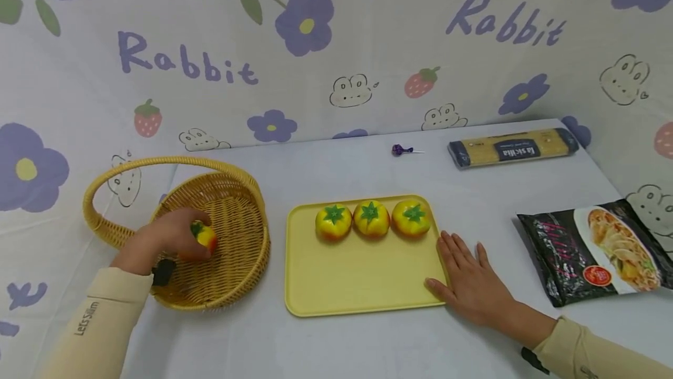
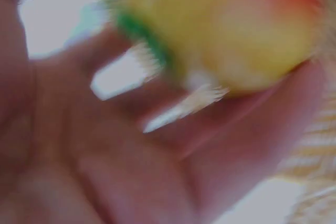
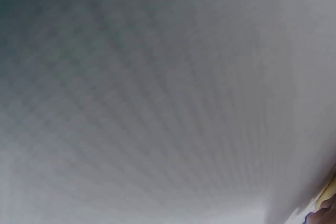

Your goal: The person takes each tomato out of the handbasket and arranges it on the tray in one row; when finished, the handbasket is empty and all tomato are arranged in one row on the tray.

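Observation:
Inside the wicker basket (image 1: 239, 250), my left hand (image 1: 176, 233) grips a yellow-and-red toy persimmon (image 1: 208, 239) with a green leafy top. The left wrist view shows the fingers curled round the persimmon (image 2: 226, 30), blurred and close. On the yellow tray (image 1: 363, 280), three similar persimmons (image 1: 371, 219) stand in a row along the far side. My right hand (image 1: 470, 285) lies flat with straight fingers, thumb and fingertips at the tray's right edge. White cloth (image 3: 173, 103) fills most of the right wrist view.
A dark-wrapped lollipop (image 1: 402, 150) lies behind the tray. Farther right is a spaghetti packet (image 1: 515, 148), with a black food bag (image 1: 594, 256) nearer the front. The basket's tall handle (image 1: 173, 160) arches at the far left. A patterned cloth (image 1: 336, 46) hangs behind the table.

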`<act>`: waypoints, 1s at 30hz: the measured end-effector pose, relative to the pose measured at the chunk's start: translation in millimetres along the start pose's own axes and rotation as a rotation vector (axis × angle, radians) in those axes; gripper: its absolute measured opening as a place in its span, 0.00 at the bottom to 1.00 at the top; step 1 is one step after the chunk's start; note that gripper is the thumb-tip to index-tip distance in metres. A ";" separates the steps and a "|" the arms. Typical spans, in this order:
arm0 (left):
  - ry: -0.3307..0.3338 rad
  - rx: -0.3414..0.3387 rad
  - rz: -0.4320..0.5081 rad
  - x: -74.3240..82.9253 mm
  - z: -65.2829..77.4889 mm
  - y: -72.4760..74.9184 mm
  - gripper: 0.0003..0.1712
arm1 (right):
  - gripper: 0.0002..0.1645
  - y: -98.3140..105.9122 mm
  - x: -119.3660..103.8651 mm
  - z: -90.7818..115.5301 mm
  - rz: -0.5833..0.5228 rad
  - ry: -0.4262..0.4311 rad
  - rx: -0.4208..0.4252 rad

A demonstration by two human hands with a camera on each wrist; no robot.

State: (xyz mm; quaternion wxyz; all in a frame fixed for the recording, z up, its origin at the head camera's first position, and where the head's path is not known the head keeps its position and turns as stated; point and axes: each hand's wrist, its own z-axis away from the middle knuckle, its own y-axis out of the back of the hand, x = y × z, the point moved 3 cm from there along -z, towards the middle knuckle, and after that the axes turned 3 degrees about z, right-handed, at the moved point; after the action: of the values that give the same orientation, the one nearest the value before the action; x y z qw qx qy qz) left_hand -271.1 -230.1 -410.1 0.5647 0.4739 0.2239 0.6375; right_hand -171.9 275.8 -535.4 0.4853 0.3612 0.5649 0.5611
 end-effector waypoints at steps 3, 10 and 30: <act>-0.084 -0.116 -0.040 39.0 22.8 10.1 0.38 | 0.55 1.2 0.0 0.8 0.001 -0.006 -0.008; -0.332 -0.203 -0.013 121.9 43.4 2.7 0.36 | 0.54 2.8 -1.3 2.4 -0.013 -0.005 -0.006; -0.102 0.272 0.277 138.9 -43.2 -70.8 0.41 | 0.54 3.4 -4.7 0.3 0.000 0.007 0.002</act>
State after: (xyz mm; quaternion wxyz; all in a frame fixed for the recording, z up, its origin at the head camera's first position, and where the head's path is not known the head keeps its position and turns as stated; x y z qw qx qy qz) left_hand -260.1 -71.3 -438.8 0.4127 0.6037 0.2118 0.6484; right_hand -170.8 271.7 -531.4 0.4828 0.3599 0.5672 0.5619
